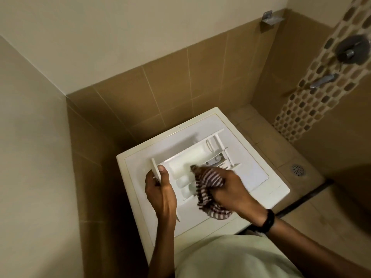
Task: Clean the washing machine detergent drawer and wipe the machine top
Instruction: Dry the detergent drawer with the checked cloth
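Your left hand point(160, 189), a bit left of the centre of the frame, has thumb and fingers curled round the front panel point(155, 170) of the detergent drawer point(188, 157), which lies on the machine top point(255, 173) in the middle of the pic. Your right hand point(230, 189), just right of centre, grips a bunched striped cloth point(208, 177) w/ closed fingers and presses it into a drawer compartment. A black wristband point(268, 219) is on your right wrist, lower right.
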The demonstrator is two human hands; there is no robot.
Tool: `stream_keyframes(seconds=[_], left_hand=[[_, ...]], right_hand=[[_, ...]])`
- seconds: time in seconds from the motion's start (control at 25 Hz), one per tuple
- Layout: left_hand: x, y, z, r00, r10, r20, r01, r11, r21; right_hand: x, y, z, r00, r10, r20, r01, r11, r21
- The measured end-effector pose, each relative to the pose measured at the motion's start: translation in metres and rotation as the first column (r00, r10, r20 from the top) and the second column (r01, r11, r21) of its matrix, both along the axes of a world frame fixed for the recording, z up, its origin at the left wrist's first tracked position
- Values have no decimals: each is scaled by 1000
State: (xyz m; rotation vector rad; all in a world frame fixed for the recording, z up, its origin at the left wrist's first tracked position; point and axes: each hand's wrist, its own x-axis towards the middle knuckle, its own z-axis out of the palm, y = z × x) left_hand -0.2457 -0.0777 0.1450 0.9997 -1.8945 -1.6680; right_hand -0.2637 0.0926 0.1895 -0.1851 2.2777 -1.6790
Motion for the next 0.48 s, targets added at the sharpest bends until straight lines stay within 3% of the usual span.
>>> stream_keyframes(seconds=[0.08, 0.16, 0.24, 0.36, 0.48], left_hand=[[-2, 2, 5, 998, 42, 47, -50, 983, 177], [-3, 8, 9, 996, 23, 84, -47, 955, 292], [-3, 17, 10, 997, 1, 77, -26, 947, 320], [3, 28, 12, 1000, -17, 25, 10, 967, 256], [13, 37, 11, 997, -73, 13, 70, 988, 138]], right_hand=[[-12, 11, 16, 883, -152, 444, 292, 919, -266], [-20, 18, 27, 768, -182, 614, 489, 786, -379], [-24, 11, 35, 698, -153, 700, 585, 686, -433], [-38, -17, 33, 608, -106, 787, 666, 608, -432], [-64, -47, 29, 550, -320, 772, 771, 550, -321]])
